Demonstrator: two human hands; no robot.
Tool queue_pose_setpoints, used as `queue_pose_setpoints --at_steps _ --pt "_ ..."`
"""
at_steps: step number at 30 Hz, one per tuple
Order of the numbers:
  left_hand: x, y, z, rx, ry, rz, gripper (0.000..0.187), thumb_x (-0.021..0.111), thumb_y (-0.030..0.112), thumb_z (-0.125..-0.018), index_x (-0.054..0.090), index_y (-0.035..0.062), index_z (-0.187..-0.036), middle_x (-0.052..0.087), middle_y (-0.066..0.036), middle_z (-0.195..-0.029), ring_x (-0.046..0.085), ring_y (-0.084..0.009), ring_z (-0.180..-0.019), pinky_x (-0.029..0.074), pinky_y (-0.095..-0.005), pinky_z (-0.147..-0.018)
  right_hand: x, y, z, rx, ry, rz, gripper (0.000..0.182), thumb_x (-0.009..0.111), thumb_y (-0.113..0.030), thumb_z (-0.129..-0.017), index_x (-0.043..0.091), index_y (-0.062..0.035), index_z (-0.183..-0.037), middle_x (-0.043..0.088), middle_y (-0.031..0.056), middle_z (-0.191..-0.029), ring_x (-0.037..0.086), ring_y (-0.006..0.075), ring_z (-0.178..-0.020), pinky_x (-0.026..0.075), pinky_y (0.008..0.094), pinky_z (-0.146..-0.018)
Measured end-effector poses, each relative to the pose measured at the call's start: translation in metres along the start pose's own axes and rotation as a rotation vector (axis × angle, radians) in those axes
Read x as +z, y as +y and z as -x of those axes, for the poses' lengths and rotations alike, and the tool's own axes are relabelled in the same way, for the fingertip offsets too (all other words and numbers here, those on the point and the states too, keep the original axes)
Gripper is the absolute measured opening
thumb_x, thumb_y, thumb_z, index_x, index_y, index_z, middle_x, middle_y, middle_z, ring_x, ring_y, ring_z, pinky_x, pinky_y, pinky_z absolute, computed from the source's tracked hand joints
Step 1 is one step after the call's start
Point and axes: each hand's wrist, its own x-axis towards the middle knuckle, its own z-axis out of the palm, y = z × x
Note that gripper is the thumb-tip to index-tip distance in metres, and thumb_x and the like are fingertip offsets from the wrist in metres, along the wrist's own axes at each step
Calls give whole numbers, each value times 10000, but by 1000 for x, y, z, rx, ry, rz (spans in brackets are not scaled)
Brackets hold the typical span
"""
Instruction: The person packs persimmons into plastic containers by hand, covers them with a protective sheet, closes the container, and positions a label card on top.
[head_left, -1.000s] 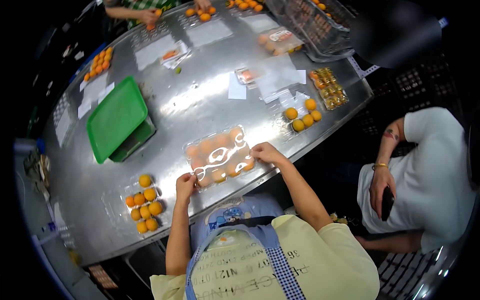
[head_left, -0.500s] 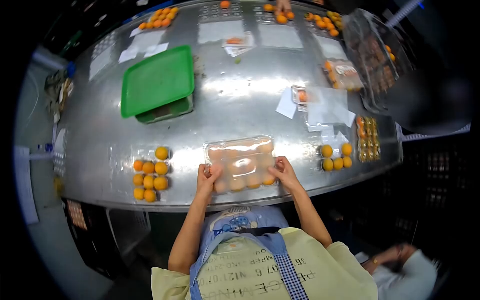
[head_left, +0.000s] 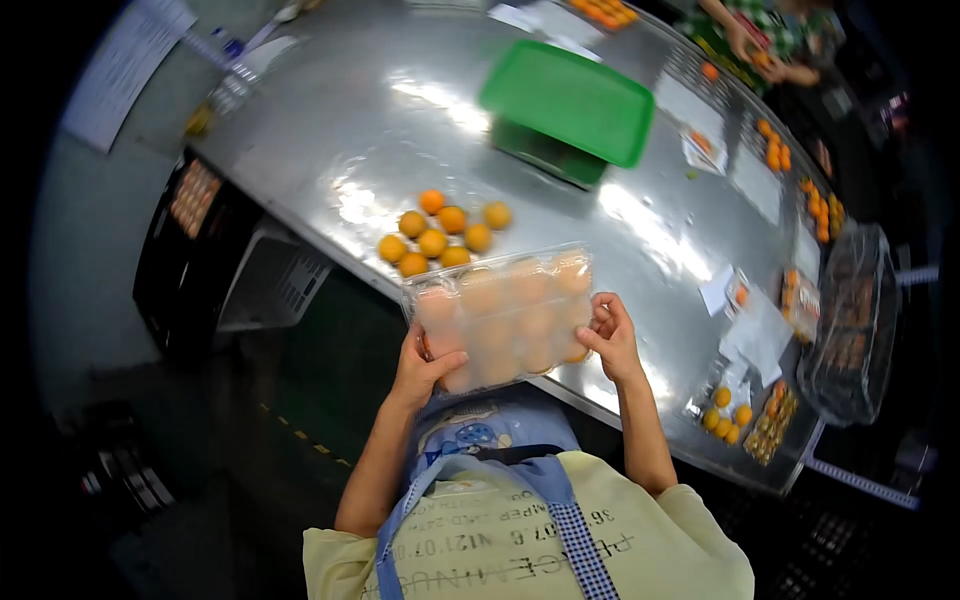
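A clear plastic pack of orange fruit [head_left: 505, 320], with a whitish sheet over the fruit, is held in front of my body at the table's near edge. My left hand [head_left: 425, 368] is closed on its left side, thumb on top. At the right side, my right hand [head_left: 608, 335] grips the edge between thumb and fingers. Just beyond the pack, several loose-looking orange fruits [head_left: 452, 220] sit in a clear tray that is hard to make out.
A green lid [head_left: 570, 100] lies askew on a bin on the metal table [head_left: 330, 130]. At the right are a fruit tray [head_left: 727, 415], white sheets [head_left: 757, 335] and a large clear container [head_left: 850, 325]. A co-worker's hands [head_left: 755, 50] hold fruit at the far side. Black crates [head_left: 180, 250] stand lower left.
The view has turned toward the left, so the table now slants. The pack, still in both my hands, has moved off its spot toward the left fruit group and the table's edge.
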Motion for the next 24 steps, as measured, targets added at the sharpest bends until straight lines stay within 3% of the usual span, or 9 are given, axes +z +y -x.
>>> queue_pose_setpoints --at_steps 3,6,7,11,14,16,19,22,24 --pt "-60 30 28 43 117 164 602 726 19 -747 438 33 -1276 563 -70 -1152 566 -160 -1045 476 -308 -910 71 11 -30 44 -157 110 465 721 -64 -778 422 -72 -1134 578 58 -1048 577 140 -955 471 284 -821" --pt "-132 53 62 91 228 295 565 724 33 -753 459 32 -1253 583 -67 -1105 581 -157 -1008 491 -308 -883 179 31 -57 108 -235 -20 651 748 -137 -761 382 -45 -1290 565 88 -1134 559 191 -1048 463 319 -896" --pt "-158 56 70 124 268 340 552 722 38 -756 468 34 -1246 591 -65 -1087 587 -157 -993 497 -309 -873 215 34 -62 169 -279 57 813 770 -214 -738 323 -18 -1389 541 109 -1215 522 217 -1133 431 336 -965" --pt "-254 86 121 80 408 403 504 720 49 -766 498 40 -1218 607 -57 -1041 607 -163 -945 514 -311 -833 326 58 -90 410 -589 276 825 778 -281 -713 373 10 -1370 513 113 -1287 517 215 -1162 404 340 -1000" --pt "-284 107 141 198 510 474 482 701 86 -797 498 28 -1231 610 -72 -1075 610 -185 -967 521 -339 -840 387 66 -103 390 -690 181 800 711 -337 -766 350 10 -1390 513 115 -1295 518 225 -1168 406 341 -1001" --pt "-313 108 144 211 505 661 473 672 88 -818 487 28 -1249 602 -82 -1104 602 -201 -998 515 -357 -857 418 82 -124 561 -671 -147 868 452 -637 -870 292 21 -1413 462 177 -1350 468 294 -1239 391 419 -1021" --pt "-340 137 138 373 572 872 460 642 68 -833 479 27 -1260 592 -98 -1134 600 -227 -1020 516 -374 -861 472 97 -161 671 -735 -170 888 336 -695 -875 279 6 -1417 397 204 -1400 425 355 -1272 375 537 -1016" --pt "-389 144 123 499 680 842 468 628 62 -839 460 24 -1275 572 -115 -1179 589 -254 -1053 513 -388 -871 534 111 -184 761 -900 -380 901 285 -718 -871 293 3 -1412 417 209 -1385 429 384 -1262 395 542 -1001" --pt "-409 174 116 501 679 793 538 613 79 -848 395 32 -1337 525 -133 -1242 554 -275 -1106 503 -406 -892 556 126 -210 727 -963 -264 874 253 -715 -879 355 -9 -1384 491 199 -1319 511 369 -1183 438 522 -966"
